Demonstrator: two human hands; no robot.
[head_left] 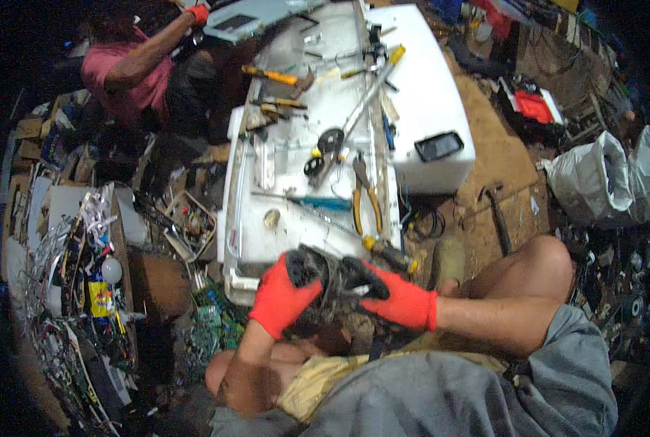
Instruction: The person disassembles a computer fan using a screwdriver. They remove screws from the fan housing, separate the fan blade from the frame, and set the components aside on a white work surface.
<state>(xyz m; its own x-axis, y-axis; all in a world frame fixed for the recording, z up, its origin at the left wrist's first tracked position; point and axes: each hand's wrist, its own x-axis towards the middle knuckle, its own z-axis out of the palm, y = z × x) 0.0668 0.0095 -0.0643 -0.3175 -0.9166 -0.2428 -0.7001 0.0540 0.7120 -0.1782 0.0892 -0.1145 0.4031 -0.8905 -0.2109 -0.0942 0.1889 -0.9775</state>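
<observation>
Both my hands wear red gloves with black fingers. Between them, over my lap, is a dark grey bundle (pixel 330 284) that looks like cable or a tangled part; its kind is unclear. My left hand (pixel 285 295) is closed round its left side, and my right hand (pixel 396 293) grips its right side. Just beyond them, on a white panel used as a worktop (pixel 248 244), lie a yellow-and-black screwdriver (pixel 390 255), pliers with yellow handles (pixel 367 204) and a thin rod with a teal handle (pixel 328 202).
A hammer (pixel 281 76) and more tools lie farther up the worktop. A black rectangular case (pixel 439 146) rests on a white block (pixel 430 80). Another person (pixel 132 69) works at the far left. Circuit boards (pixel 212 320), scrap heaps and white sacks (pixel 594 178) surround me.
</observation>
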